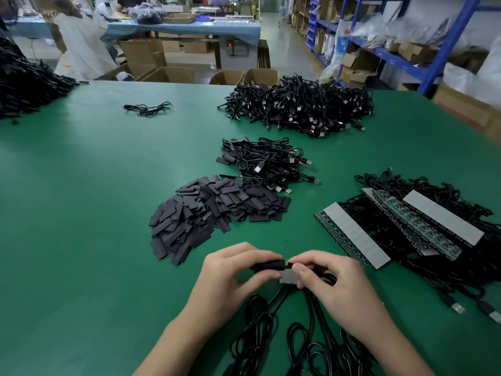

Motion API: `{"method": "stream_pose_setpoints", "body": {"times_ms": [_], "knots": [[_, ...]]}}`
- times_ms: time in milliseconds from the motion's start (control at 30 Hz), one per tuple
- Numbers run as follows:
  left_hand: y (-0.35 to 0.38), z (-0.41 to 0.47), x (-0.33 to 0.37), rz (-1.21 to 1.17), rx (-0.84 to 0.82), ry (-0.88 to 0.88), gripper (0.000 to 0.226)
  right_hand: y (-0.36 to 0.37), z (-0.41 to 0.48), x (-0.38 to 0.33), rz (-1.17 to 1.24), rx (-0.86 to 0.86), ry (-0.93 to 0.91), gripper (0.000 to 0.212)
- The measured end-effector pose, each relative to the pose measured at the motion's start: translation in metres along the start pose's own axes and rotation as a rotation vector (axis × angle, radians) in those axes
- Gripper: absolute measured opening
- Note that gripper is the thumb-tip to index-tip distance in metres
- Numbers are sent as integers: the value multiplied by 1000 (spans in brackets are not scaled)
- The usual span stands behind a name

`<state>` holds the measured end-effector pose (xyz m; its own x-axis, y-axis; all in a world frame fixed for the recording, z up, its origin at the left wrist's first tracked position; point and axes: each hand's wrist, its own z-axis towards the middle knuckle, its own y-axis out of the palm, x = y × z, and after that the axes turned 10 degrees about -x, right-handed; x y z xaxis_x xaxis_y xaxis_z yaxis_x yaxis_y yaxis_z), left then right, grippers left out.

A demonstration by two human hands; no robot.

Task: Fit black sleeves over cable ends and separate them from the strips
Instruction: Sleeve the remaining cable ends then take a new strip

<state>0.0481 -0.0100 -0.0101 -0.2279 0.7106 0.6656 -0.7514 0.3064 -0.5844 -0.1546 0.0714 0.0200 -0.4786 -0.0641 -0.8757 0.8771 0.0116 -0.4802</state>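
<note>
My left hand [230,272] pinches a black sleeve [268,266] between thumb and fingers, just above the green table [81,213]. My right hand [330,280] grips a short strip piece [288,278] with grey backing, whose end meets the sleeve's right end. Black cables [273,335] hang from the strip piece and coil toward the near edge. A heap of loose black sleeves [211,213] lies beyond my left hand. Longer strips [352,234] with grey backing lie on cables to the right.
A small pile of sleeved USB cables [268,164] sits past the sleeve heap, a bigger cable pile [298,107] farther back. One loose cable [147,107] lies at far left-centre, a dark heap [24,82] at the left edge. Boxes and blue shelving [393,55] stand behind.
</note>
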Motion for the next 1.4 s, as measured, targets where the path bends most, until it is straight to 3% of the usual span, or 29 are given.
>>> {"method": "stream_pose_setpoints", "body": {"times_ms": [400, 533, 1267, 1400], "knots": [[-2, 0, -8, 366, 25, 238, 19, 1, 2, 6, 86, -105, 116, 9], [-2, 0, -6, 370, 42, 266, 16, 3, 2, 5, 107, -98, 109, 31], [-1, -1, -2, 381, -102, 200, 21, 5, 3, 9, 44, -106, 116, 33], [0, -2, -1, 349, -102, 174, 22, 7, 2, 11, -9, -94, 111, 13]]}}
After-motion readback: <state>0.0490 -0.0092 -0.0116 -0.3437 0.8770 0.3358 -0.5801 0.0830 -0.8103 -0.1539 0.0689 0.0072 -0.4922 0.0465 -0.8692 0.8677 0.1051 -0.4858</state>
